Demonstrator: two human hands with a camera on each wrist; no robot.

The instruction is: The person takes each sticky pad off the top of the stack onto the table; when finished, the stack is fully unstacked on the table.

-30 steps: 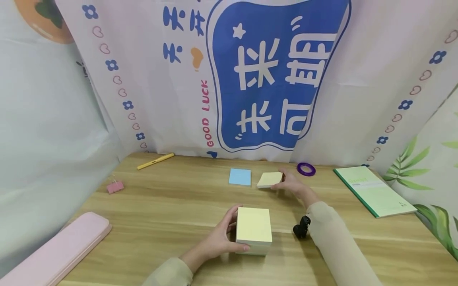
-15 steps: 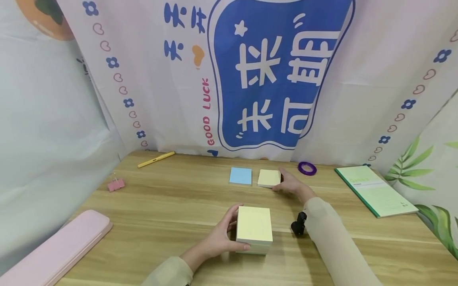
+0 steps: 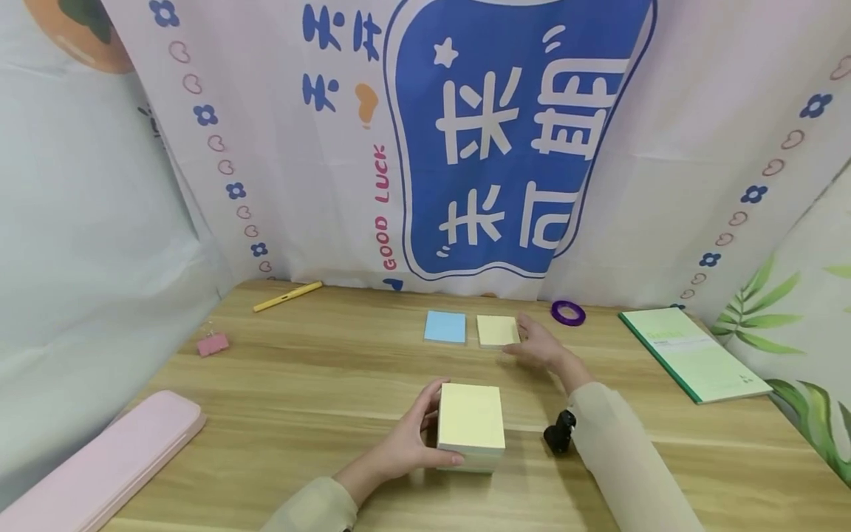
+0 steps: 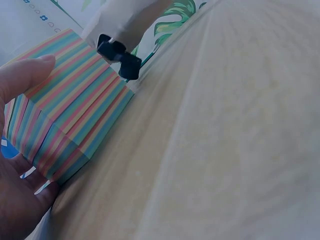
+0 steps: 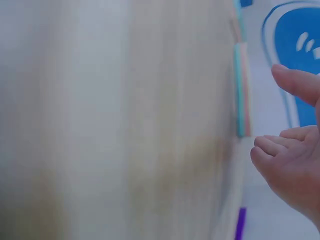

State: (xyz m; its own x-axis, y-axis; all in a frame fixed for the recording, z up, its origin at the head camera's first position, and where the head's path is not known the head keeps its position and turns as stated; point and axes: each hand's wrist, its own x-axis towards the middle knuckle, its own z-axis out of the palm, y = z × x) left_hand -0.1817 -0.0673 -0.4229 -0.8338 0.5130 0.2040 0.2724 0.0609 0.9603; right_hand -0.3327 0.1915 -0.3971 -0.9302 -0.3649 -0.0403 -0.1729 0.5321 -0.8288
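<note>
**Two hands at a block of sticky notes and a small pad**

The left hand (image 3: 405, 443) grips the thick block of sticky notes (image 3: 470, 427) near the front middle of the wooden table (image 3: 319, 384); thumb and fingers curl round its left side, and the left wrist view shows the block's striped, many-coloured edges (image 4: 75, 120). Behind the block, toward the printed backdrop (image 3: 505, 140), lies a thin yellow pad (image 3: 497, 330), flat on the table with a blue pad (image 3: 445, 326) just beside it on its left. The right hand (image 3: 541, 343) rests just right of the yellow pad, fingers loosely extended and holding nothing; whether the fingertips touch the pad cannot be told. Farther right of the block are a purple tape ring (image 3: 568, 313) and a green notebook (image 3: 691, 355). Left of it lie a yellow pen (image 3: 287, 296), a pink binder clip (image 3: 212, 344) and a pink case (image 3: 106, 462).
</note>
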